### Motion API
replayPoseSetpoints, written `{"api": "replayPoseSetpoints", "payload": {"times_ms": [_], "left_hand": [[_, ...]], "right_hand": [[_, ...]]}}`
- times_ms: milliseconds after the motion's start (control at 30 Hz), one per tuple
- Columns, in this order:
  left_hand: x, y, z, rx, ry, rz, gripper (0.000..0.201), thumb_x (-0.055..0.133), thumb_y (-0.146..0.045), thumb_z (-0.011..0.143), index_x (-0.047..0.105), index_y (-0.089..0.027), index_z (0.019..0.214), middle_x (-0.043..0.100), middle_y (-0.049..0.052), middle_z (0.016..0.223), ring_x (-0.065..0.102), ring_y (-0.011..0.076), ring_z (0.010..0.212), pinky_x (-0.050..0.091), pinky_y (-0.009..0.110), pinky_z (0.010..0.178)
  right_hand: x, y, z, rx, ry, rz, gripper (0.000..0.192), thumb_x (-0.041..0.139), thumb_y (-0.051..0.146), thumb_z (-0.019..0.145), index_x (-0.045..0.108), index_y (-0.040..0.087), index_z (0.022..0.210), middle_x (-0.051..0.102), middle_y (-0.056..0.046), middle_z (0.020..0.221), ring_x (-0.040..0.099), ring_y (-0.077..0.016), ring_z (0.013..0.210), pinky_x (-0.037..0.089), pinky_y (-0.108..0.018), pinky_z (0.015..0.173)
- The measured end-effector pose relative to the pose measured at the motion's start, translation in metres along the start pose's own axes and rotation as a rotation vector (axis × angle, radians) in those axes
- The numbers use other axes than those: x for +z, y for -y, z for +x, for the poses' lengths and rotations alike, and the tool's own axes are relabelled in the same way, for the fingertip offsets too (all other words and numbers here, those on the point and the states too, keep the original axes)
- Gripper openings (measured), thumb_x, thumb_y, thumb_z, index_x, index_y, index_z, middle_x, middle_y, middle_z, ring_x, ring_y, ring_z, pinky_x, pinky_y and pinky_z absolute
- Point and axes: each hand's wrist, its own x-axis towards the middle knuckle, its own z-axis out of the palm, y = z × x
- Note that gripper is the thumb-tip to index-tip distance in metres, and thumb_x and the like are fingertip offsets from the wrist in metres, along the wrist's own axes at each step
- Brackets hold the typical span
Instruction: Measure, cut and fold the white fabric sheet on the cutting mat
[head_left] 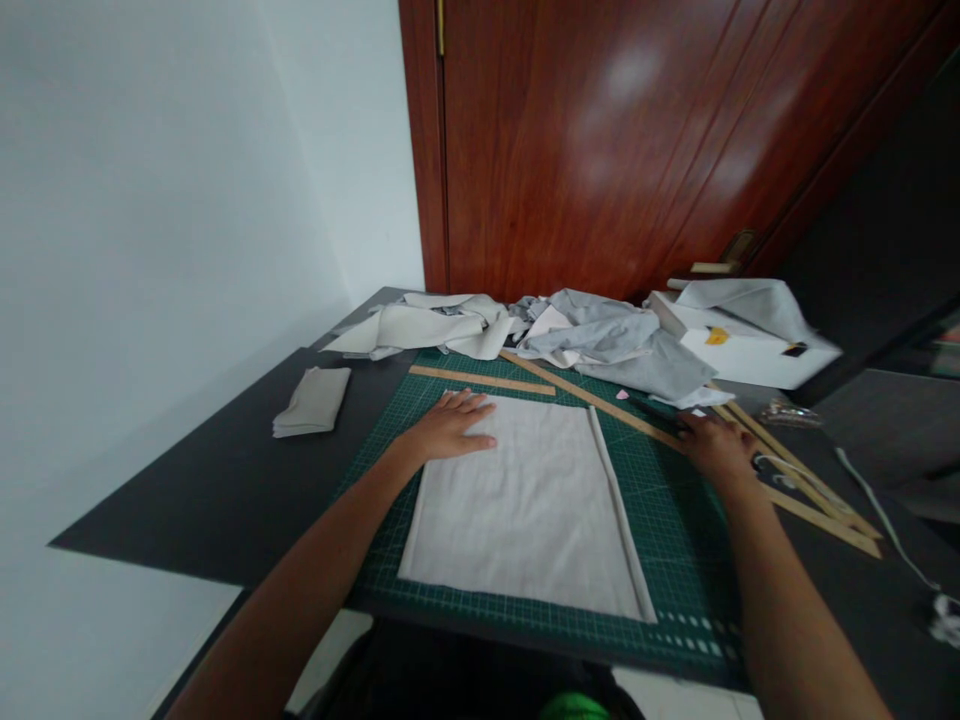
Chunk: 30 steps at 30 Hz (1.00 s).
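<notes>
At a cutting mat (675,520), a person's left hand (450,425) lies flat, fingers together, pinning the far corner of a pale cloth (525,500), while the right hand (716,445) reaches a dark tool (656,412), its fingers' state unclear; next it likely needs gripping.
</notes>
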Motion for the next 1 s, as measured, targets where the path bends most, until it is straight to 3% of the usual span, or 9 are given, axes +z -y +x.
{"api": "replayPoseSetpoints", "payload": {"times_ms": [233, 367, 500, 600, 767, 1000], "left_hand": [[0.0, 0.0, -0.001, 0.003, 0.001, -0.003, 0.082, 0.037, -0.08, 0.095, 0.033, -0.032, 0.162, 0.024, 0.006, 0.172, 0.013, 0.0323, 0.16, 0.004, 0.053, 0.128], [0.0, -0.001, -0.001, -0.005, 0.006, 0.001, 0.083, 0.037, -0.079, 0.096, 0.032, -0.031, 0.163, 0.023, 0.006, 0.172, 0.013, 0.032, 0.161, 0.004, 0.053, 0.128], [-0.001, -0.001, -0.002, 0.002, 0.002, 0.004, 0.082, 0.036, -0.079, 0.096, 0.033, -0.031, 0.162, 0.023, 0.006, 0.172, 0.013, 0.0326, 0.16, 0.004, 0.053, 0.128], [0.0, 0.0, -0.002, 0.008, 0.002, 0.003, 0.083, 0.036, -0.08, 0.095, 0.032, -0.032, 0.162, 0.024, 0.005, 0.172, 0.013, 0.033, 0.16, 0.003, 0.053, 0.128], [0.001, 0.002, -0.001, 0.001, 0.005, -0.002, 0.084, 0.036, -0.081, 0.095, 0.031, -0.032, 0.163, 0.023, 0.005, 0.172, 0.012, 0.0326, 0.161, 0.003, 0.053, 0.128], [0.001, 0.0, -0.001, 0.001, 0.0, 0.005, 0.083, 0.039, -0.078, 0.096, 0.032, -0.028, 0.163, 0.023, 0.008, 0.172, 0.014, 0.0327, 0.16, 0.005, 0.053, 0.128]], "right_hand": [[-0.01, 0.031, -0.002, -0.252, 0.069, 0.045, 0.041, 0.042, 0.03, 0.101, 0.067, 0.023, 0.133, 0.072, -0.013, 0.125, 0.061, -0.0318, 0.119, 0.047, -0.048, 0.098], [0.003, 0.042, -0.001, -0.212, 0.138, 0.059, 0.041, 0.04, 0.029, 0.103, 0.068, 0.02, 0.132, 0.07, -0.016, 0.124, 0.064, -0.0306, 0.115, 0.049, -0.043, 0.096], [0.013, 0.041, 0.001, -0.16, 0.142, 0.075, 0.036, 0.043, 0.029, 0.102, 0.069, 0.018, 0.125, 0.068, -0.017, 0.122, 0.063, -0.0335, 0.115, 0.049, -0.045, 0.091], [0.015, 0.037, 0.004, -0.153, 0.151, 0.101, 0.031, 0.048, 0.027, 0.1, 0.069, 0.017, 0.12, 0.069, -0.015, 0.117, 0.064, -0.0307, 0.111, 0.049, -0.041, 0.088], [0.011, 0.038, 0.006, -0.153, 0.156, 0.144, 0.019, 0.058, 0.024, 0.094, 0.069, 0.014, 0.106, 0.071, -0.012, 0.101, 0.066, -0.0241, 0.099, 0.046, -0.031, 0.083], [-0.011, 0.046, -0.011, -0.099, 0.115, 0.14, 0.019, 0.046, 0.02, 0.096, 0.062, 0.017, 0.107, 0.07, -0.009, 0.088, 0.064, -0.0218, 0.076, 0.035, -0.03, 0.062]]}}
